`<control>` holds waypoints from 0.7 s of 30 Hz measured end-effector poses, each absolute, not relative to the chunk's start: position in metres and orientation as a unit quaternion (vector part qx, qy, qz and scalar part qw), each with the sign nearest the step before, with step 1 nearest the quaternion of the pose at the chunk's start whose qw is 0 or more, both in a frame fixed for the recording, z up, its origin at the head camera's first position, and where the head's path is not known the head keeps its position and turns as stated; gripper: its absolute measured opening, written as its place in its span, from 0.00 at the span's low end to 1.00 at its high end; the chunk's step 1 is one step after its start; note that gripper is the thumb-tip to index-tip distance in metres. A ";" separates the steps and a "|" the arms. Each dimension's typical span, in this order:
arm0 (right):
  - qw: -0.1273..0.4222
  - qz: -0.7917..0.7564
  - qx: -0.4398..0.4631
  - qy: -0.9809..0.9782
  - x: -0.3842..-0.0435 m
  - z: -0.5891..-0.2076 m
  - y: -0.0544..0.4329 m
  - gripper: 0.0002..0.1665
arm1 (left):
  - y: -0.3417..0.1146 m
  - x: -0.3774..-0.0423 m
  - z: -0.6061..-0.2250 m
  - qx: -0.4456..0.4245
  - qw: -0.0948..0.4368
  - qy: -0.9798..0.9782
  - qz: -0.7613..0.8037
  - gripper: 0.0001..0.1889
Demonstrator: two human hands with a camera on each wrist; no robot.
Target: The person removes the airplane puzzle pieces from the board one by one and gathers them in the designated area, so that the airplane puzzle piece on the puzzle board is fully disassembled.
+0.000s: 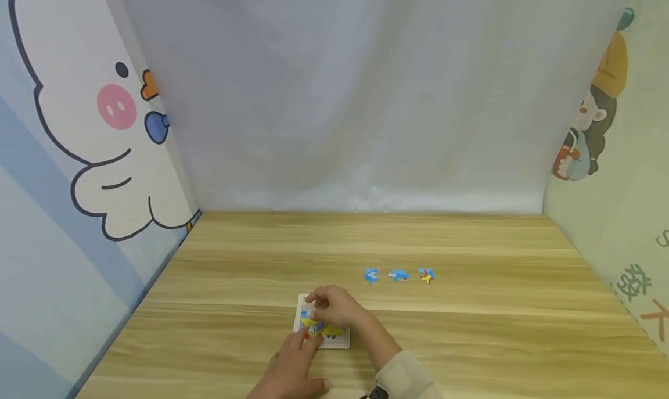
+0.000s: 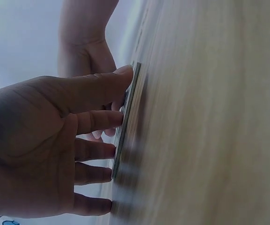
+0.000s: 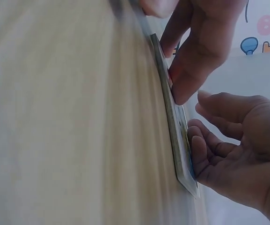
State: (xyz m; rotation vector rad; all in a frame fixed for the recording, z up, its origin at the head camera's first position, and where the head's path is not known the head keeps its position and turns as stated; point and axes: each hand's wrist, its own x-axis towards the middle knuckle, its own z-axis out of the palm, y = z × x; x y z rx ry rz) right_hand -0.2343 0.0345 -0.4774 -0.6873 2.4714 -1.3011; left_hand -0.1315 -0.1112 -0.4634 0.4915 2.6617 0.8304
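The puzzle board (image 1: 337, 345) lies flat on the worktop (image 1: 470, 341), right under your two hands. It could slide if your right hand (image 1: 338, 307) pushes hard while your left fingers press only lightly. Then the bits in it might jump or sit crooked. Your hands are also very close together, so one could bump the other, or knock the yellow part of the picture (image 1: 332, 330) out of line. A piece pushed in at a slant may stick up, too. Three loose pieces (image 1: 399, 275) lie in a row, past the board and off to the right. A sweep of your right arm might brush them, because they are not far from it.

Your left hand (image 1: 292, 364) comes in from the near side. Its fingers are mostly straight, with tips touching the board, and they are not wrapped around anything. Your right hand reaches across from the right, over the far part of the board, with its wrist bent inward. Its fingers are curled and the tips are down by the board. You may have a piece under them, but I can't tell, since your fingers hide that spot.
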 end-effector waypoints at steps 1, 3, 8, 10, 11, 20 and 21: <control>0.133 -0.445 -0.234 0.854 -0.235 -0.477 0.034 0.14 | -0.111 -0.132 -0.464 0.171 0.154 0.931 0.285 0.38; 0.131 -0.433 -0.235 0.860 -0.235 -0.477 0.034 0.15 | -0.109 -0.132 -0.464 0.170 0.153 0.933 0.277 0.39; 0.132 -0.417 -0.245 0.865 -0.237 -0.476 0.034 0.14 | -0.107 -0.133 -0.463 0.166 0.156 0.937 0.267 0.40; 0.138 -0.422 -0.244 0.862 -0.238 -0.477 0.033 0.12 | -0.107 -0.133 -0.463 0.163 0.157 0.937 0.265 0.40; 0.140 -0.425 -0.244 0.860 -0.238 -0.477 0.033 0.11 | -0.107 -0.133 -0.463 0.161 0.158 0.938 0.265 0.40; 0.137 -0.422 -0.243 0.862 -0.236 -0.480 0.033 0.10 | -0.105 -0.135 -0.466 0.154 0.161 0.939 0.264 0.40; 0.130 -0.414 -0.247 0.866 -0.236 -0.479 0.033 0.10 | -0.105 -0.135 -0.466 0.155 0.161 0.938 0.264 0.40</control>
